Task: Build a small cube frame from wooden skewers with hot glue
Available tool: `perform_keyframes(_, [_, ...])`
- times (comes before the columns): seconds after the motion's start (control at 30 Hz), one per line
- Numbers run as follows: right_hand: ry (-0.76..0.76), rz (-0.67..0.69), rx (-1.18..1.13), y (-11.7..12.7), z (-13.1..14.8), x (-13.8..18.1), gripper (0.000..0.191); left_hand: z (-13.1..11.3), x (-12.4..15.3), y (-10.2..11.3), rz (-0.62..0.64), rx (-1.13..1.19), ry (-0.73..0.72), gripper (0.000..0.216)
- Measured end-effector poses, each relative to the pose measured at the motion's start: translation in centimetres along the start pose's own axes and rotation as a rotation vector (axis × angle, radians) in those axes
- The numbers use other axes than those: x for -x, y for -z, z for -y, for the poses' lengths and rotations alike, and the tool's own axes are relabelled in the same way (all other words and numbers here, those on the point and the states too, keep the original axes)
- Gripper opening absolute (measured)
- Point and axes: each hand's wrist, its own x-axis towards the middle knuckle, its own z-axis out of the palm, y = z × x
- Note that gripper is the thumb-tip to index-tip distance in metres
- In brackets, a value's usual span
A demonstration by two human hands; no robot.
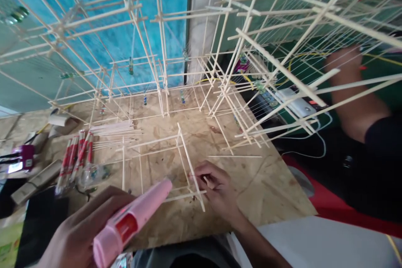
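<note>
My left hand [91, 217] is closed around a pink glue gun [141, 209] with a red label, its narrow end pointing up and right toward a small frame of thin wooden sticks [190, 163]. The frame lies on the board in front of me. At its right corner, my right hand [216, 184] has its fingers curled in a pinch. The pale end of a wooden stick [209, 182] pokes out between those fingers; the rest is hidden by the hand.
A tall stick lattice [161, 50] with hanging marbles [131, 66] rises behind; more sticks [282, 67] jut in at right. Red-and-white packets [75, 150] and loose sticks [113, 134] lie left on the wooden board [251, 188]. Another person's arm [351, 92] is at right, near a white power strip [297, 102].
</note>
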Motion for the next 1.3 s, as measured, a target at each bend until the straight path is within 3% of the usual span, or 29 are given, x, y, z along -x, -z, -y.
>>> perform_keyframes(0.03, [0.010, 0.004, 0.003, 0.0, 0.1, -0.1, 0.012, -0.6, -0.9, 0.4, 0.137, -0.025, -0.070, 0.022])
perform_keyframes(0.1, [0.021, 0.018, 0.024, 0.0, 0.3, -0.2, 0.016, -1.3, -2.4, 1.0, 0.273, -0.072, -0.132, 0.021])
perform_keyframes(0.2, [0.030, 0.024, 0.045, 0.2, 0.4, -0.3, 0.017, -2.0, -3.9, 1.1, 0.338, -0.108, -0.144, 0.011])
perform_keyframes(0.27, [0.037, 0.026, 0.043, 0.3, 0.4, -0.3, 0.016, -2.5, -4.8, 0.6, 0.340, -0.101, -0.139, 0.004])
perform_keyframes(0.53, [0.067, 0.037, 0.038, 0.4, 0.2, -0.3, 0.015, -3.5, -7.2, -0.8, 0.328, -0.034, -0.112, 0.017])
perform_keyframes(0.87, [0.059, 0.036, 0.057, 0.4, 0.3, -0.3, 0.013, -3.1, -7.2, -1.0, 0.318, -0.098, -0.206, 0.022])
perform_keyframes(1.3, [0.077, 0.044, 0.088, 0.5, 0.4, -0.2, 0.014, -3.1, -7.1, -0.9, 0.309, -0.085, -0.189, 0.021])
